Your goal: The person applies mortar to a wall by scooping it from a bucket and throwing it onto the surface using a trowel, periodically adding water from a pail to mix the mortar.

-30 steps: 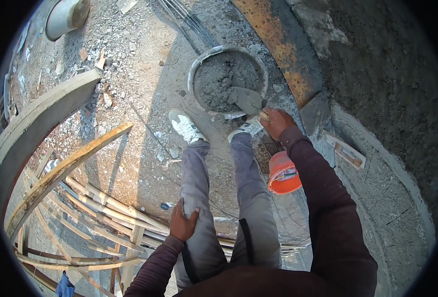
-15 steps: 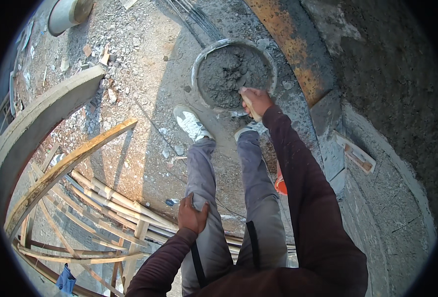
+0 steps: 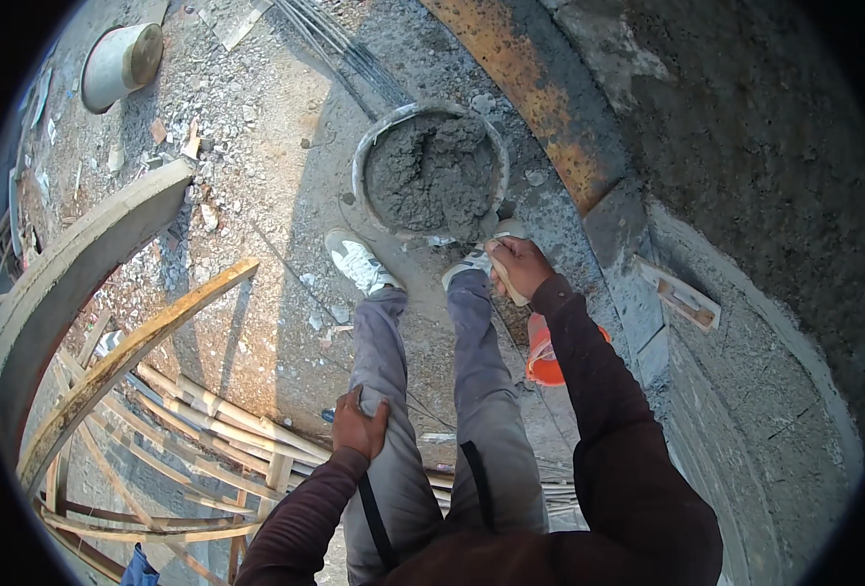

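A round tub [image 3: 359, 176] of wet grey mortar [image 3: 427, 171] stands on the ground just beyond my feet. My right hand [image 3: 522, 264] is closed round the pale wooden handle [image 3: 506, 281] of a trowel, at the near right rim of the tub. Mortar [image 3: 469, 223] lies over the trowel's blade and hides most of it. My left hand [image 3: 360, 430] rests on my left leg near the knee, thumb apart from the fingers, holding nothing.
An orange-red bucket [image 3: 547, 366] lies by my right forearm. A wooden float [image 3: 681, 296] sits on the rough wall edge to the right. Bamboo poles [image 3: 227, 415] and curved timbers [image 3: 134, 352] fill the left. Another bucket [image 3: 120, 68] lies tipped at far left, near steel rods [image 3: 339, 54].
My right hand has drawn back from over the mortar toward me, bringing the trowel to the tub's near rim. The mortar's surface has changed shape. My left hand stays on the leg.
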`<control>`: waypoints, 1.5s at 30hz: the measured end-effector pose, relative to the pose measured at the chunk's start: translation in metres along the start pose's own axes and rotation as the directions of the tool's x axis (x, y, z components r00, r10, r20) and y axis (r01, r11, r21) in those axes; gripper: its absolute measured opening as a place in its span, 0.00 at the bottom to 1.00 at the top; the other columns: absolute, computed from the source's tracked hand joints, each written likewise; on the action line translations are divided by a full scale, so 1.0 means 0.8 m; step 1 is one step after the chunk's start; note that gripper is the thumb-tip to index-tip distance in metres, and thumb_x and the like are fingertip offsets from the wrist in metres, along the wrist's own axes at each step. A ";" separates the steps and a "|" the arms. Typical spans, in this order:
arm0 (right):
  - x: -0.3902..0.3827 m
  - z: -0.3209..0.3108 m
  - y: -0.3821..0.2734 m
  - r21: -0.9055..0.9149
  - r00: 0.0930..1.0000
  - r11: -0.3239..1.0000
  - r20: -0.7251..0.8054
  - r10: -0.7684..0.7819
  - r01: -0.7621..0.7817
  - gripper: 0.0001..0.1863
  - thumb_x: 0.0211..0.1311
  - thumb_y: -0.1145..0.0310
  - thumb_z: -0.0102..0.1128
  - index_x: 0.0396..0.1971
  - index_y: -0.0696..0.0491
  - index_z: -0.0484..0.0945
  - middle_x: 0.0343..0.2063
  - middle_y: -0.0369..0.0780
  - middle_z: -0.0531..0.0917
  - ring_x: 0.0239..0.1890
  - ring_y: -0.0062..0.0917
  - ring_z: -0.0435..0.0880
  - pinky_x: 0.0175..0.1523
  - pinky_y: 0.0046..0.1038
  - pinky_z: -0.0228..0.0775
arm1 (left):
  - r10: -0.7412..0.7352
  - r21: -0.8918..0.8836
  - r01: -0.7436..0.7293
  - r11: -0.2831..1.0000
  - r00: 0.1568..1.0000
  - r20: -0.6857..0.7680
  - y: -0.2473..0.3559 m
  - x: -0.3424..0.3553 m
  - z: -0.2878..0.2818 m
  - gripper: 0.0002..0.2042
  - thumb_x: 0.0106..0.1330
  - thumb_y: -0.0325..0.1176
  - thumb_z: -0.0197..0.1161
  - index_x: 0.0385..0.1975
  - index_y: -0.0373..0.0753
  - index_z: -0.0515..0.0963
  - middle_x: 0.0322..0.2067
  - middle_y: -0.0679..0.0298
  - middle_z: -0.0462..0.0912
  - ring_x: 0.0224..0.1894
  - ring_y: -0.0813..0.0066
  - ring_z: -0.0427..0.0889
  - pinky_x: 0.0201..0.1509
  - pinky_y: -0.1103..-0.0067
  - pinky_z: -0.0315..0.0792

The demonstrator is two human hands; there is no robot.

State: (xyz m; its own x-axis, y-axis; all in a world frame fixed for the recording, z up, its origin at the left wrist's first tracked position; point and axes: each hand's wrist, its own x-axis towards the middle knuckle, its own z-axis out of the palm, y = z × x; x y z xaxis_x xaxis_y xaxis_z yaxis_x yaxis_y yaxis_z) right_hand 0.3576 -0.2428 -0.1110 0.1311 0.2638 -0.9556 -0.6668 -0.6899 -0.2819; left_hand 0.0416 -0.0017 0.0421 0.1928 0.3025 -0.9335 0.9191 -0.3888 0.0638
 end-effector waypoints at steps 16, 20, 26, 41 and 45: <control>0.025 -0.031 -0.053 -0.213 0.912 0.948 -0.289 -0.291 0.236 0.19 0.78 0.55 0.58 0.44 0.58 0.82 0.20 0.36 0.79 0.16 0.20 0.78 0.25 0.31 0.70 | 0.022 -0.065 -0.021 0.998 1.000 0.007 -0.017 0.014 -0.011 0.33 0.67 0.50 0.68 0.63 0.29 0.77 0.61 0.41 0.78 0.64 0.43 0.78 0.69 0.63 0.72; 0.046 -0.051 -0.035 -0.247 0.956 0.968 -0.291 -0.043 -0.032 0.21 0.73 0.49 0.61 0.37 0.55 0.83 0.22 0.41 0.83 0.22 0.29 0.86 0.31 0.37 0.78 | 0.003 -0.075 -0.001 0.997 1.000 0.029 -0.012 0.019 -0.001 0.33 0.67 0.51 0.68 0.64 0.30 0.77 0.61 0.42 0.78 0.64 0.44 0.78 0.69 0.63 0.72; -0.041 -0.019 -0.046 -0.278 0.968 0.939 -0.201 0.150 -0.204 0.22 0.72 0.52 0.61 0.51 0.56 0.81 0.38 0.50 0.89 0.43 0.50 0.90 0.50 0.47 0.81 | -0.007 -0.092 0.006 0.996 1.000 -0.014 -0.017 0.011 -0.014 0.33 0.67 0.51 0.68 0.62 0.29 0.78 0.60 0.41 0.79 0.63 0.43 0.79 0.68 0.62 0.72; 0.068 0.097 -0.018 0.914 0.954 0.347 0.269 -0.132 -0.209 0.23 0.81 0.47 0.47 0.54 0.52 0.76 0.28 0.33 0.75 0.23 0.19 0.72 0.30 0.28 0.70 | 0.012 -0.168 -0.021 0.986 0.999 -0.052 -0.023 0.016 -0.010 0.31 0.67 0.50 0.69 0.59 0.28 0.80 0.58 0.42 0.80 0.62 0.45 0.80 0.68 0.64 0.72; 0.016 0.095 -0.066 0.374 0.992 0.922 -0.032 0.124 -0.104 0.24 0.81 0.47 0.46 0.48 0.55 0.78 0.24 0.36 0.77 0.18 0.21 0.75 0.26 0.33 0.73 | -0.013 -0.159 0.001 0.987 0.997 -0.074 -0.048 0.013 -0.029 0.31 0.67 0.49 0.69 0.60 0.28 0.79 0.58 0.42 0.80 0.63 0.46 0.79 0.69 0.64 0.72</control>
State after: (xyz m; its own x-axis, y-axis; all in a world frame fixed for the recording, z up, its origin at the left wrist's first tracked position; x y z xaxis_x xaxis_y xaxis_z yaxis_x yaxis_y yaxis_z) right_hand 0.3391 -0.1518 -0.1014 0.0702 0.1546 -0.9855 -0.9025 -0.4109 -0.1287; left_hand 0.0165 0.0365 0.0379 0.2060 0.3707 -0.9056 0.9621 -0.2458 0.1183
